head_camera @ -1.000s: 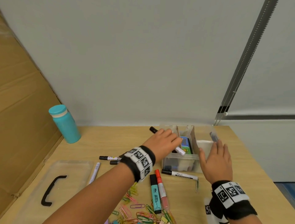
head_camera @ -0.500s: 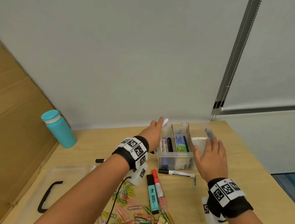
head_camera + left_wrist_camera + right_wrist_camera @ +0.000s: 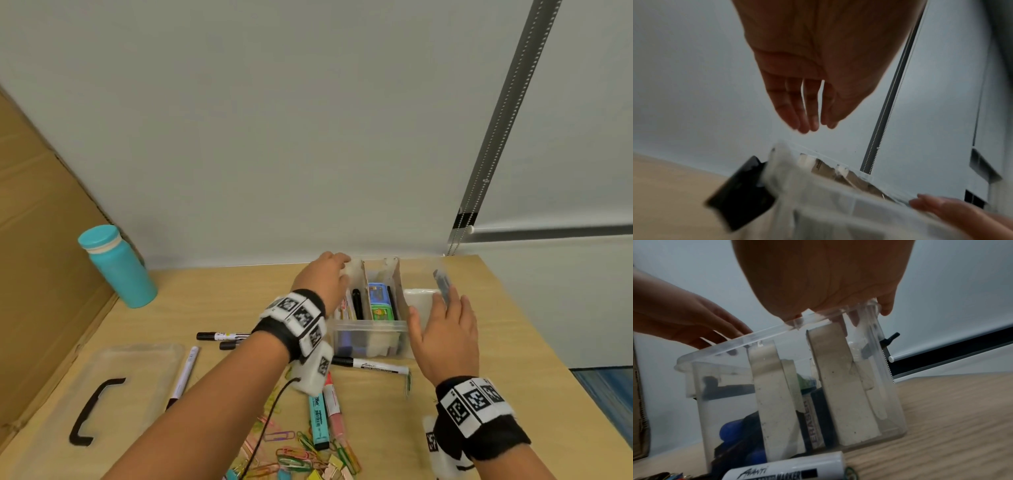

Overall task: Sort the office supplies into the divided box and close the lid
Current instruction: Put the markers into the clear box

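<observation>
The clear divided box [image 3: 368, 327] stands in the middle of the table, with markers [image 3: 354, 303] in its left compartment and erasers [image 3: 378, 301] in the middle one. My left hand [image 3: 325, 275] hovers over the box's far left corner; in the left wrist view its fingers [image 3: 809, 113] are straight and hold nothing. My right hand [image 3: 442, 323] lies flat on the right rim of the box [image 3: 725, 386], fingers reaching over the right compartment. The clear lid [image 3: 137, 363] with its black handle lies at the left.
Loose markers [image 3: 373, 366], a teal highlighter [image 3: 318, 421], a red marker [image 3: 334, 407], a white pen [image 3: 185, 373] and several coloured paper clips [image 3: 291, 452] lie in front of the box. A teal bottle [image 3: 118, 267] stands back left beside a cardboard panel [image 3: 34, 240].
One second ago my left hand held a black-and-white marker over the box; now it is empty and has moved toward the box's far left corner. My right hand has stayed on the rim.
</observation>
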A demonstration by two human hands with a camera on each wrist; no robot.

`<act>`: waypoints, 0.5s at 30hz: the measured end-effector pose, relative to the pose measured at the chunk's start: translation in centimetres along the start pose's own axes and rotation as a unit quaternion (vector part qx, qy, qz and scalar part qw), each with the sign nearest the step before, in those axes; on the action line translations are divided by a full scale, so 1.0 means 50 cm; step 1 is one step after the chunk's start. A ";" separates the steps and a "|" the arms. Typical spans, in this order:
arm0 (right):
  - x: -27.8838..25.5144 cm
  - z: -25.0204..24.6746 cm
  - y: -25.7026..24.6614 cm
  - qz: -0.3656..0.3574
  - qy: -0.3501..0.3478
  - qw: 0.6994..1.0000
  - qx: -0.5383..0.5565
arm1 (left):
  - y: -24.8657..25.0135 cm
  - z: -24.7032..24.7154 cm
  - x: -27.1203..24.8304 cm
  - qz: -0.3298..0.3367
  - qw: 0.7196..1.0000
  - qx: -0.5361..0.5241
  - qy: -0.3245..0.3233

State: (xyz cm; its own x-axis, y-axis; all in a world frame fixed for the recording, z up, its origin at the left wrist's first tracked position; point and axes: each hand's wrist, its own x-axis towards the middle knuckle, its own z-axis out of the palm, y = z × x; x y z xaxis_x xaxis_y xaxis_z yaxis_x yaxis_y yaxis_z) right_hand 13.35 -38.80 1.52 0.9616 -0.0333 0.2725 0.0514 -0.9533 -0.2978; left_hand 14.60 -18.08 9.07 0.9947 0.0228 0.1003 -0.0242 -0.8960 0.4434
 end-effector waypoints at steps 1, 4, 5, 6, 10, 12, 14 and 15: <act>0.000 0.002 0.001 -0.001 0.004 1.000 0.001 | -0.009 -0.005 -0.028 0.027 0.999 0.000 0.031; 0.000 0.003 0.004 -0.009 -0.006 1.000 0.005 | -0.041 -0.011 -0.122 0.122 0.990 0.043 0.061; 0.001 0.003 0.004 -0.010 -0.014 1.000 0.009 | -0.052 -0.007 -0.151 0.147 0.986 0.060 0.047; 0.001 0.001 0.003 -0.010 -0.024 0.999 0.018 | -0.066 0.002 -0.174 0.167 0.983 0.079 0.021; -0.032 -0.015 -0.019 -0.064 0.025 0.997 0.046 | -0.120 0.063 -0.219 0.203 0.956 0.175 -0.121; -0.068 -0.031 -0.043 -0.149 0.096 0.981 0.077 | -0.139 0.088 -0.224 0.225 0.933 0.220 -0.174; -0.105 -0.038 -0.064 -0.242 0.106 0.958 0.112 | -0.146 0.100 -0.228 0.238 0.919 0.245 -0.194; -0.117 -0.031 -0.067 -0.278 0.079 0.951 0.109 | -0.144 0.103 -0.230 0.245 0.914 0.255 -0.198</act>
State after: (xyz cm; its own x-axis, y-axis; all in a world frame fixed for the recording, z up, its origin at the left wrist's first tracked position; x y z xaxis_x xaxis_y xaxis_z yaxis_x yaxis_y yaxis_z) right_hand 7.14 -35.88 2.34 0.7181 0.3969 0.5716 0.6112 -0.7525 -0.2454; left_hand 3.86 -14.15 0.11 0.8378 -0.5080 -0.2002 -0.5269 -0.8484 -0.0521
